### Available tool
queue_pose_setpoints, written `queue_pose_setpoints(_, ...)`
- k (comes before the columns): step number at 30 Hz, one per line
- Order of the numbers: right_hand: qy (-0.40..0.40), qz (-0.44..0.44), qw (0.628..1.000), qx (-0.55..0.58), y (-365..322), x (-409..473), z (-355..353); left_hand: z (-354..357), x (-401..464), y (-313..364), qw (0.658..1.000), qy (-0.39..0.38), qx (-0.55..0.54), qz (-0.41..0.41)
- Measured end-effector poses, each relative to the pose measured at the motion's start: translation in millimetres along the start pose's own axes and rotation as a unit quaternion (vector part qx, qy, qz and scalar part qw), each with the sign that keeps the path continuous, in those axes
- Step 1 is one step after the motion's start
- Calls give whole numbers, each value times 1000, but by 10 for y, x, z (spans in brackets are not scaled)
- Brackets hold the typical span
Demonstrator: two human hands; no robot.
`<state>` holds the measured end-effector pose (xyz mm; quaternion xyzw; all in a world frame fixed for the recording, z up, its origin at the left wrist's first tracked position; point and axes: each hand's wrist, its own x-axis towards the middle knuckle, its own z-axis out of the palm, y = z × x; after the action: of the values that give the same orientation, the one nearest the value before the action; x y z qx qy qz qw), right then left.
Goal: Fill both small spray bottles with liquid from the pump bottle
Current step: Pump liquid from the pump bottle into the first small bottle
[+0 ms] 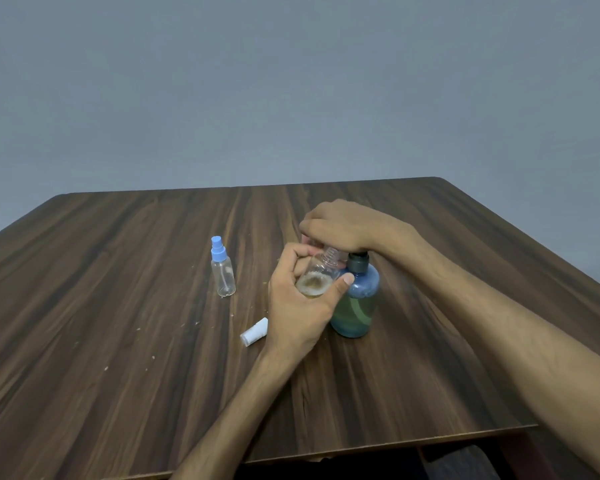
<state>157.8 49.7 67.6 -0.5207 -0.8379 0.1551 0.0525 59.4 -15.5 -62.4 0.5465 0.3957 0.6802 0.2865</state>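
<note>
My left hand point(300, 306) grips an uncapped small clear spray bottle point(321, 275), tilted with its threaded neck up under the pump spout; a little pale liquid sits inside it. My right hand point(340, 225) rests palm-down on the pump head of the blue-green pump bottle point(355, 306), which stands just right of the small bottle. The pump head and spout are hidden under that hand. A second small clear spray bottle point(223, 268) with a blue spray cap stands upright to the left. A white spray cap point(254, 332) lies on its side by my left wrist.
Everything stands on a dark wood-grain table point(118, 341) with small crumbs scattered on its left half. The near edge runs along the bottom, the far edge meets a plain grey wall.
</note>
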Motion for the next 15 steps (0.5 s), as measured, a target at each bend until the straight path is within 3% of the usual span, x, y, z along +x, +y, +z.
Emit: queue_pose_setpoints(15,18,-2,1000,5,30,15,21,-18,1,-10,1000,-4,10,2)
